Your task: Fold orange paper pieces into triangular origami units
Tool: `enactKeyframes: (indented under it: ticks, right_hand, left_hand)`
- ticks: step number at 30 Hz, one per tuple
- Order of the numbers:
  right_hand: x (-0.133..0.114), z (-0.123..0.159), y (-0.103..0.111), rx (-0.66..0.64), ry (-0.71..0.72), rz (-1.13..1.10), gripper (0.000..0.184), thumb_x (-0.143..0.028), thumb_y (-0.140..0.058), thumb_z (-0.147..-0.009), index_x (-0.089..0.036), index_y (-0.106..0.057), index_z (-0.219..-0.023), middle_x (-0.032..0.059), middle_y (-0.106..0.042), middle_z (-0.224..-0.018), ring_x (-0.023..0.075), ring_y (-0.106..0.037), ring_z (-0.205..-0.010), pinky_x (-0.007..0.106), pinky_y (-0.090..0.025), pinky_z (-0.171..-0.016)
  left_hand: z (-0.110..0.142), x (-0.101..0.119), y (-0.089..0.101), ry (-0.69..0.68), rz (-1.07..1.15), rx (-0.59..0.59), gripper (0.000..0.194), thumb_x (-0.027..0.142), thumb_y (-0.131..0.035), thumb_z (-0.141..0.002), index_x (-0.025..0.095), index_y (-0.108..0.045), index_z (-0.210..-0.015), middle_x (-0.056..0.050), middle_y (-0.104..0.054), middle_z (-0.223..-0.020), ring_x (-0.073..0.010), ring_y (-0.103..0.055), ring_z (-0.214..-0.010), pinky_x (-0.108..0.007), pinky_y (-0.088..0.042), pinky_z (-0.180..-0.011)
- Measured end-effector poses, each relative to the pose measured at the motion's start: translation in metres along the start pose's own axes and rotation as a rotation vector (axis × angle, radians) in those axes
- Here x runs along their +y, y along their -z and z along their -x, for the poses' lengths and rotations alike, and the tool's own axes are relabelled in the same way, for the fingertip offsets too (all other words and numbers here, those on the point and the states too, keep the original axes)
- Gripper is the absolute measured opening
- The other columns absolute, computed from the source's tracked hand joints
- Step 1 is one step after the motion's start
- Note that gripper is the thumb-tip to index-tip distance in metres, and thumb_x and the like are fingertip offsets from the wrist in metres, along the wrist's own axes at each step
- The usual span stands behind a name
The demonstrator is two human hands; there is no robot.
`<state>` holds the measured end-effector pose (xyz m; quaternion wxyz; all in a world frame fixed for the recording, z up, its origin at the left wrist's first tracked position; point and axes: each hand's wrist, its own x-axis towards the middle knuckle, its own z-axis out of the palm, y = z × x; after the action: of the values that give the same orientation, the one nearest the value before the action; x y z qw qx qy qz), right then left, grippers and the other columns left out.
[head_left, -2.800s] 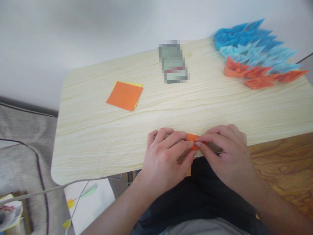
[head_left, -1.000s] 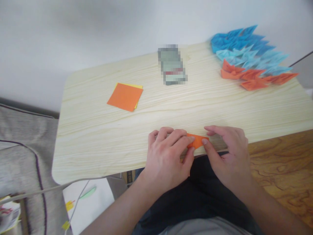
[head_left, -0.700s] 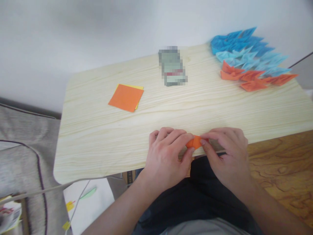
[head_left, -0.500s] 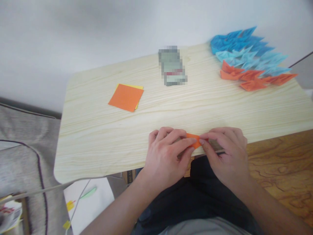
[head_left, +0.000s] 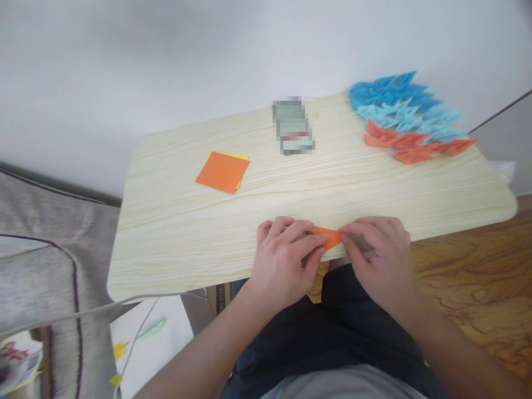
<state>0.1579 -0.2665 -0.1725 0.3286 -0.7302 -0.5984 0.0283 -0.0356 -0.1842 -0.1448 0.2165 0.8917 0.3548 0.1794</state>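
Observation:
A small folded orange paper [head_left: 330, 237] lies at the near edge of the pale wooden table [head_left: 187, 233]. My left hand [head_left: 286, 260] presses its left part with fingers curled over it. My right hand [head_left: 380, 257] pinches its right end with thumb and forefinger. Most of the paper is hidden under my fingers.
An orange square sheet [head_left: 222, 171] lies on a yellow sheet at the left of the table. A blurred grey object [head_left: 293, 126] sits at the back centre. Several folded blue paper shapes [head_left: 394, 102] and orange paper shapes [head_left: 411, 147] are piled at the back right. A grey sofa [head_left: 37, 244] stands left.
My right fingers lifted off the orange paper, then closed on it again beside my left fingers. The view has drawn back, so more of the table's right end shows.

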Motion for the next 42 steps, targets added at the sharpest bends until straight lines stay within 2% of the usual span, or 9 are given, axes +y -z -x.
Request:
enactKeyframes:
  ticks: [7, 11, 16, 19, 22, 25, 27, 37, 42]
  right_hand:
    - [-0.023, 0.016, -0.007, 0.028, 0.102, -0.047, 0.007, -0.024, -0.074, -0.091, -0.028, -0.076, -0.096, 0.0035, -0.073, -0.098, 0.025, -0.06, -0.099, 0.044, -0.04, -0.09]
    - [-0.033, 0.023, -0.004, -0.05, 0.17, -0.093, 0.011, -0.024, -0.074, -0.089, -0.029, -0.076, -0.098, 0.0033, -0.074, -0.1, 0.0251, -0.061, -0.099, 0.044, -0.042, -0.089]
    - [-0.019, 0.011, 0.004, -0.117, 0.311, -0.098, 0.043, -0.024, -0.076, -0.083, -0.027, -0.068, -0.126, 0.0056, -0.071, -0.129, 0.0329, -0.056, -0.126, 0.054, -0.039, -0.108]
    - [-0.009, 0.005, 0.003, -0.176, 0.398, -0.092, 0.037, -0.024, -0.073, -0.088, -0.03, -0.069, -0.124, 0.0025, -0.074, -0.126, 0.0316, -0.057, -0.127, 0.054, -0.038, -0.109]
    - [-0.007, 0.003, -0.001, -0.154, 0.401, -0.096, 0.028, -0.025, -0.073, -0.09, -0.029, -0.071, -0.118, 0.0026, -0.076, -0.12, 0.0289, -0.061, -0.12, 0.05, -0.042, -0.105]
    - [-0.011, 0.004, -0.004, -0.138, 0.394, -0.108, 0.023, -0.028, -0.075, -0.089, -0.028, -0.073, -0.112, 0.0029, -0.077, -0.115, 0.0278, -0.063, -0.114, 0.049, -0.044, -0.103]
    - [-0.013, 0.005, -0.004, -0.129, 0.388, -0.119, 0.021, -0.028, -0.076, -0.089, -0.028, -0.074, -0.11, 0.0028, -0.077, -0.113, 0.0274, -0.063, -0.113, 0.049, -0.044, -0.102]
    - [-0.012, 0.007, -0.001, -0.134, 0.384, -0.157, 0.018, -0.025, -0.079, -0.087, -0.028, -0.076, -0.105, 0.0009, -0.079, -0.108, 0.0256, -0.065, -0.109, 0.048, -0.046, -0.1]
    - [-0.009, 0.002, 0.002, -0.192, 0.399, -0.151, 0.016, -0.027, -0.078, -0.09, -0.028, -0.076, -0.106, 0.0, -0.079, -0.109, 0.025, -0.064, -0.11, 0.047, -0.046, -0.101]
  left_hand:
    - [0.004, -0.006, 0.005, -0.048, -0.065, 0.066, 0.028, 0.013, -0.059, -0.095, 0.031, -0.079, -0.103, -0.001, -0.074, -0.124, -0.0261, -0.056, -0.12, -0.05, -0.031, -0.105]
    - [-0.001, -0.015, 0.008, -0.061, -0.072, 0.062, 0.03, 0.009, -0.06, -0.092, 0.031, -0.08, -0.097, -0.001, -0.074, -0.117, -0.0246, -0.056, -0.113, -0.047, -0.034, -0.1]
    - [-0.007, -0.023, 0.009, -0.193, -0.023, -0.019, 0.031, 0.007, -0.057, -0.092, 0.028, -0.08, -0.088, 0.0, -0.077, -0.107, -0.0205, -0.058, -0.109, -0.044, -0.036, -0.1]
    - [-0.007, -0.024, 0.012, -0.22, -0.028, -0.005, 0.031, 0.008, -0.058, -0.092, 0.029, -0.081, -0.09, -0.001, -0.077, -0.109, -0.0209, -0.058, -0.111, -0.044, -0.036, -0.101]
    - [-0.002, -0.022, 0.018, -0.197, -0.053, 0.009, 0.03, 0.01, -0.057, -0.093, 0.028, -0.081, -0.094, -0.003, -0.075, -0.111, -0.0218, -0.058, -0.11, -0.045, -0.036, -0.1]
    - [0.008, -0.019, 0.025, -0.169, -0.038, -0.047, 0.02, 0.023, -0.064, -0.092, 0.027, -0.079, -0.106, -0.004, -0.074, -0.113, -0.0241, -0.058, -0.11, -0.046, -0.036, -0.1]
    - [0.014, -0.019, 0.028, -0.167, -0.011, -0.086, 0.023, 0.029, -0.069, -0.09, 0.028, -0.077, -0.112, -0.005, -0.073, -0.115, -0.0251, -0.058, -0.111, -0.046, -0.036, -0.101]
    - [0.023, -0.023, 0.032, -0.145, 0.037, -0.123, 0.016, 0.025, -0.07, -0.091, 0.027, -0.078, -0.105, -0.003, -0.075, -0.114, -0.0231, -0.06, -0.11, -0.043, -0.036, -0.101]
    - [0.021, -0.024, 0.034, -0.143, 0.045, -0.142, 0.015, 0.023, -0.071, -0.091, 0.027, -0.078, -0.103, -0.002, -0.075, -0.114, -0.0224, -0.06, -0.111, -0.042, -0.036, -0.101]
